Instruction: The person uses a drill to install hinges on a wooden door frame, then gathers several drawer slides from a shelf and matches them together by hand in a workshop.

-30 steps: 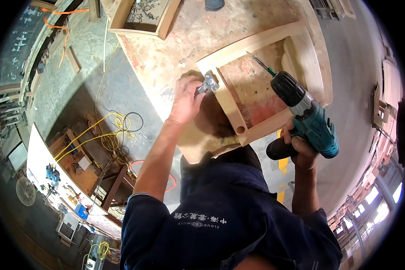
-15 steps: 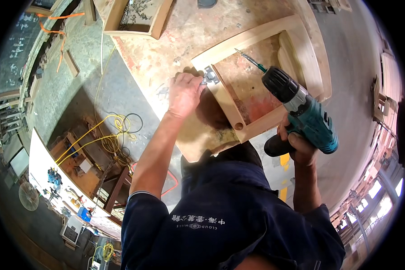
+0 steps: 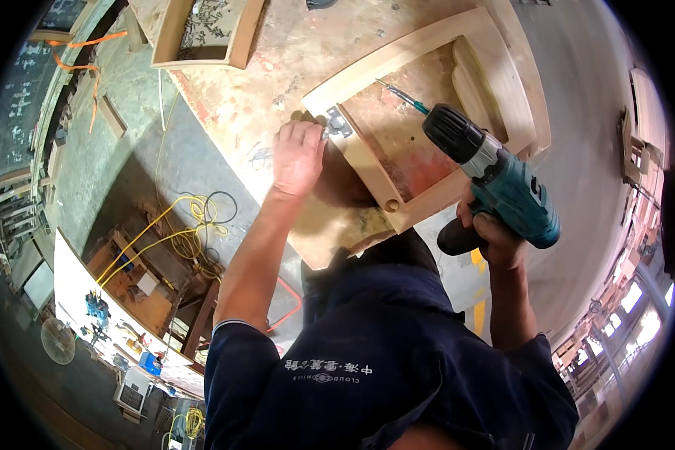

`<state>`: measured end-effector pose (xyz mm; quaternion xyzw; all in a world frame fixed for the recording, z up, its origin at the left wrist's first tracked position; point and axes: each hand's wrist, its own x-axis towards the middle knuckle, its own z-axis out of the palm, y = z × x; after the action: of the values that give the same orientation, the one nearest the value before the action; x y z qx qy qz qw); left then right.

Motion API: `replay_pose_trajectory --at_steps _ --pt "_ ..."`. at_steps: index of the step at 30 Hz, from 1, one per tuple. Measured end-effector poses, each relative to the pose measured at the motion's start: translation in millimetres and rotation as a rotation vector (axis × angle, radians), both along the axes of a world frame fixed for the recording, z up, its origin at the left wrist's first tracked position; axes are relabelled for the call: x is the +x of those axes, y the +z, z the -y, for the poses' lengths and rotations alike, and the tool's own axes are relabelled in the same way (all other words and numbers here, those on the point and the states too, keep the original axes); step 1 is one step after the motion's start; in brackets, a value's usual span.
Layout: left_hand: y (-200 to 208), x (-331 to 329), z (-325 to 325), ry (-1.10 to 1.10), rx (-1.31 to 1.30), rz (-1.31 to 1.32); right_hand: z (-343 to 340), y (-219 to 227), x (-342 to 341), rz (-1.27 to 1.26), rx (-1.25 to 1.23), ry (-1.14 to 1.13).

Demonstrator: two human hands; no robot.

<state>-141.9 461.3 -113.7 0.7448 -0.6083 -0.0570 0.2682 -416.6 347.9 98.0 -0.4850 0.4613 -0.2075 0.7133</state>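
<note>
A pale wooden frame (image 3: 416, 60) lies on the workbench, with a round hole drilled near its near corner. On its left rail sits a metal cabinet hinge (image 3: 340, 123). The bent fingers of my left hand (image 3: 298, 156) are closed on the outer end of that hinge, partly hiding it. My right hand (image 3: 500, 236) is wrapped round the grip of a teal and black cordless drill (image 3: 511, 184). The drill tilts up to the left, and its long driver bit (image 3: 401, 95) points over the frame's opening, apart from the hinge.
A wooden tray (image 3: 238, 49) of loose screws stands at the far left of the workbench (image 3: 266, 94). Yellow cables (image 3: 199, 214) lie coiled on the left. A white-topped table (image 3: 75, 274) with tools is at the lower left. Offcuts (image 3: 112, 116) lie on the floor.
The view has shifted a little, so the frame and tray appear farther up and left. My left hand stays at the hinge, and the drill keeps about the same tilt.
</note>
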Motion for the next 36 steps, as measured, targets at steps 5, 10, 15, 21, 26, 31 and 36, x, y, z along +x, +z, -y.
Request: replay_pose_trajectory --at_steps 5,10,15,21,26,31,36 --pt "4.4 -1.6 2.4 -0.005 -0.011 -0.071 6.8 -2.0 -1.9 -0.088 -0.101 0.076" --pt "1.1 -3.6 2.6 0.000 -0.024 -0.073 4.3 -6.4 -5.6 -0.158 -0.141 0.051" --pt "0.2 -4.3 2.5 0.004 -0.031 -0.076 4.0 -12.1 -7.1 -0.054 -0.088 0.012" --pt "-0.9 -4.0 2.2 0.020 -0.031 -0.089 3.0 -10.4 0.0 -0.201 -0.117 0.023" --pt "3.7 -5.5 2.5 0.027 0.000 -0.088 5.0 -14.7 -4.1 -0.201 -0.197 0.148" --pt "1.8 -5.9 3.2 0.046 -0.029 -0.102 4.0 -32.6 -11.8 -0.373 -0.116 0.294" --pt "0.8 -5.2 2.4 0.050 -0.025 -0.099 8.9 -48.6 2.4 -0.379 -0.439 0.432"
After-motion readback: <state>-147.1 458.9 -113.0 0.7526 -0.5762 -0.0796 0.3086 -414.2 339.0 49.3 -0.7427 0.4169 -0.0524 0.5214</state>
